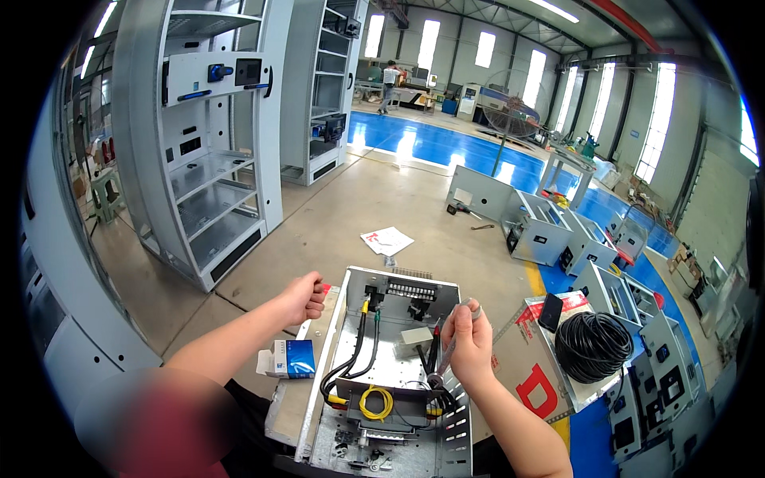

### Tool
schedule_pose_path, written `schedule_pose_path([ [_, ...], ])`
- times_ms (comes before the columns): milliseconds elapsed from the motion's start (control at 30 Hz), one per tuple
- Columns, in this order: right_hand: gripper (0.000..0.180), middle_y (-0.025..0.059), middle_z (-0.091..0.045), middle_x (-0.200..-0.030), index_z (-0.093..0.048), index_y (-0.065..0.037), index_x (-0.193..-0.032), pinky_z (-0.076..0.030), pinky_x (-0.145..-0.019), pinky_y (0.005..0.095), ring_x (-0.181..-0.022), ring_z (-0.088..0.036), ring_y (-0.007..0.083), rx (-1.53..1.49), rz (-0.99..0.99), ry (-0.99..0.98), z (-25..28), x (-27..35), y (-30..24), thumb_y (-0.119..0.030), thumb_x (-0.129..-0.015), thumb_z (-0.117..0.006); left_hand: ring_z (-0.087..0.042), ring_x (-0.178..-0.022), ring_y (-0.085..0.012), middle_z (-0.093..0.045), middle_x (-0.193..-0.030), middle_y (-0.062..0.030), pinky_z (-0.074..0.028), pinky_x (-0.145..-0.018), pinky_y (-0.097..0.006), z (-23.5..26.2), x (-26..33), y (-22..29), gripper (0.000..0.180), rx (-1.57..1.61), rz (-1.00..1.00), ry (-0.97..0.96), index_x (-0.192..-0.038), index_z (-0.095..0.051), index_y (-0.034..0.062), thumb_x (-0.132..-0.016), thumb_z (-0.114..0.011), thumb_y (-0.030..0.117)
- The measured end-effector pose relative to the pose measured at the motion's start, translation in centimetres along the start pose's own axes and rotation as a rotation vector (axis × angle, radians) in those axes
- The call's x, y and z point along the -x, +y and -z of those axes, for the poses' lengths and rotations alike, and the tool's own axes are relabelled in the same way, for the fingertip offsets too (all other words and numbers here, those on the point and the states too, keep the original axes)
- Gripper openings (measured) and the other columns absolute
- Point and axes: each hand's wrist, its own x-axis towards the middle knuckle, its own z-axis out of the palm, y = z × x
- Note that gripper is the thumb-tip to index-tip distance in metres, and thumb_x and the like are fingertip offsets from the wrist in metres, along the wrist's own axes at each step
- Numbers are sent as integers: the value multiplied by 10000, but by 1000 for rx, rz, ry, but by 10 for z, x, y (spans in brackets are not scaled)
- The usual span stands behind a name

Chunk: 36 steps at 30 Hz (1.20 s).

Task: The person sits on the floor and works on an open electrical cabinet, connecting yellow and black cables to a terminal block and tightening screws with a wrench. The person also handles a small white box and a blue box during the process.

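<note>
Apparently wiring the open metal enclosure, sitting between the forearms; gripping what looks like a slim tool in the right hand; curling the left hand loosely, contents impossible to tell; probably needing careful aim past black cables crowding inside; seeing a blue-and-white box left, black cable coil right.

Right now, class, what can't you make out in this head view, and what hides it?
Head view, all items:
Left hand: curled up, so whether it holds anything is hidden.
Slim grey tool: right hand covers its upper end.
Loose hardware in the metal enclosure: too small to identify.
Red patch at lower left: blurred beyond recognition.
</note>
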Motion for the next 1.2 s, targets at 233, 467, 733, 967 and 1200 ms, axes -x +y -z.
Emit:
schedule_pose_path([
  [233, 331, -12, -520, -688, -459, -111, -947, -366, -562, 235, -605, -447, 67, 101, 19, -29, 0, 6, 2, -366, -1159, -471, -301, -566, -115, -423, -780, -37, -254, -474, -257, 46, -31, 1, 57, 272, 105, 177, -859, -469, 87, -907, -461, 117],
  [467, 323, -17, -540, -702, -454, -84, -918, -383, -573, 239, -624, -469, 55, 125, 29, -30, 0, 6, 1, -303, -1150, -505, -303, -568, -116, -404, -742, -7, -252, -478, -267, 45, -39, -9, 56, 108, 68, 163, -915, -518, 74, -932, -477, 108],
  [733, 302, -20, -537, -717, -470, -68, -928, -391, -581, 240, -634, -469, 57, 185, 90, -39, 1, 9, 5, -274, -1138, -531, -214, -524, -85, -296, -671, 52, -198, -458, -278, 34, -40, -11, 25, 4, 87, 68, -918, -506, 106, -939, -492, 103],
  [967, 322, 8, -553, -717, -472, -82, -960, -379, -604, 235, -643, -469, 72, 224, 92, -74, 2, 9, 4, -343, -1146, -502, -273, -540, -96, -399, -726, 18, -248, -467, -280, 27, -49, -25, 138, -208, -2, 101, -896, -534, 87, -874, -601, -32],
  [1200, 304, -10, -550, -720, -486, -66, -934, -391, -597, 241, -647, -471, 61, 230, 103, -59, 1, 10, 1, -288, -1139, -521, -408, -554, -117, -537, -799, -51, -302, -462, -294, 16, -44, -29, 237, -394, -75, 159, -1034, -602, 44, -842, -633, -90],
])
